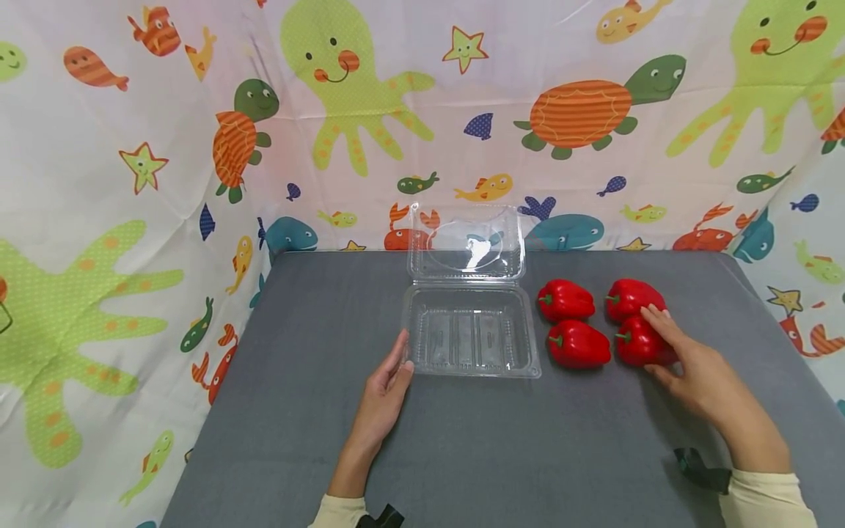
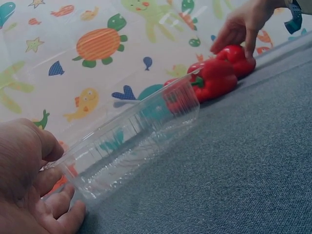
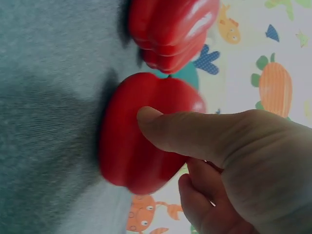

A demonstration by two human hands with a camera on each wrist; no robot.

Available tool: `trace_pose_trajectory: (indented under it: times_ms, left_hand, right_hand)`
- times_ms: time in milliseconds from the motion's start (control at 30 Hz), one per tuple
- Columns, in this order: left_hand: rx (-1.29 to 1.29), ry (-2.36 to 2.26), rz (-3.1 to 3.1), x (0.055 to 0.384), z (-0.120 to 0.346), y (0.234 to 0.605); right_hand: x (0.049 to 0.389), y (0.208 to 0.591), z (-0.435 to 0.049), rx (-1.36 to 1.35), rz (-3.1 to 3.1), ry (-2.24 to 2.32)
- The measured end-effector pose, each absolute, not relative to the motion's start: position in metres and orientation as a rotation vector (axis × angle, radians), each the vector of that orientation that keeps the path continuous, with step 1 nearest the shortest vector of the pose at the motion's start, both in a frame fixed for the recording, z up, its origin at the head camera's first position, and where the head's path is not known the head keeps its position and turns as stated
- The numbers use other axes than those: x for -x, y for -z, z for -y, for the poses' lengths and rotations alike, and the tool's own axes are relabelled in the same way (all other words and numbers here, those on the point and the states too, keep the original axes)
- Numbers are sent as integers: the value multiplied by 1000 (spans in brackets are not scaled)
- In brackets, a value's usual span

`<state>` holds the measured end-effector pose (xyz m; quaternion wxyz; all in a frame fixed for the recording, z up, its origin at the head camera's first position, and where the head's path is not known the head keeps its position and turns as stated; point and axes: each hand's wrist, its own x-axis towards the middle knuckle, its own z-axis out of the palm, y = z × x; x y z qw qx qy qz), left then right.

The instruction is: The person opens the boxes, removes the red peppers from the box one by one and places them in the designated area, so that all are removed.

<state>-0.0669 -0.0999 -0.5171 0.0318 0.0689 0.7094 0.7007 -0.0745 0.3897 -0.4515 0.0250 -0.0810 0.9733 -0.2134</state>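
Note:
A clear plastic clamshell container [image 1: 465,337] lies on the table with its lid [image 1: 466,246] raised at the back. My left hand [image 1: 383,400] pinches the container's left rim near the front corner, thumb above and fingers below. To the container's right, several red bell peppers with green stems sit in two pairs. My right hand [image 1: 706,378] grips the front right bell pepper [image 1: 639,343], its thumb across the near side in the right wrist view. Its fingertips reach the back right bell pepper [image 1: 630,297]. The other pair is a back bell pepper [image 1: 568,301] and a front bell pepper [image 1: 579,345].
A grey cloth covers the table [image 1: 502,455]. Behind it and along both sides hangs a curtain [image 1: 475,147] printed with sea animals. The raised lid stands close to the table's back edge.

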Motion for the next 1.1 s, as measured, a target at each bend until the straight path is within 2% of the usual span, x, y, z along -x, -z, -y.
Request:
trace_pose_trajectory:
  times_ms: [200,467,800,1100]
  left_hand:
    - [-217,-2156,-2190,67,100,518]
    - [-209,-2150,-2195,68,99,516]
    - [-193,-2139,-2205,66,101,518]
    - [-192,-2165,-2175,68,100,518]
  right_hand:
    - [72,437,-381,324,-3074,685]
    - [73,408,-347,306,-3094,892]
    - [97,383,-303,328,-2879,1303]
    - [118,381,-284,285,-2732,1540]
